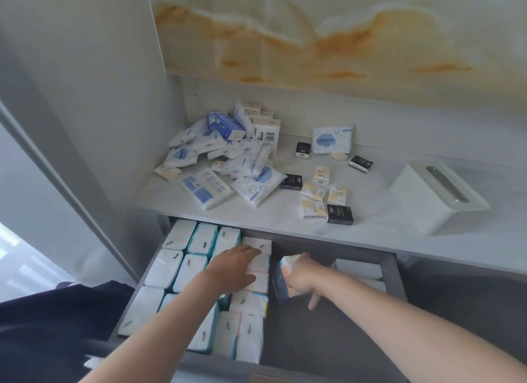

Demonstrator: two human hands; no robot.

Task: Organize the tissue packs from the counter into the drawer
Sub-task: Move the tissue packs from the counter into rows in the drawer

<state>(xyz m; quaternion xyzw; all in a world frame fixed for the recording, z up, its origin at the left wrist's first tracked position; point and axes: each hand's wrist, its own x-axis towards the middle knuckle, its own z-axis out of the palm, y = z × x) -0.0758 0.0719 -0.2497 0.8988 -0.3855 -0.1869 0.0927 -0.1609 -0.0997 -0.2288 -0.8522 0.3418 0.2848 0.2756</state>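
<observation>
The grey drawer (328,340) is pulled out below the white counter (385,228). Its left half is packed with rows of white tissue packs (171,265) standing on edge. My left hand (233,268) lies flat on the packs at the right end of those rows, fingers spread. My right hand (303,277) grips a tissue pack (281,280) held upright in the drawer's middle, beside the rows. On the counter lies a heap of blue-and-white packs (228,160), with small cream packs (313,194) and small black packs (339,214) scattered to its right.
A white tissue box with a slot (439,197) stands on the counter at the right. Two white packs (358,270) lie at the drawer's back right. A grey cabinet wall (85,126) closes the left side. The drawer's front right floor shows bare grey.
</observation>
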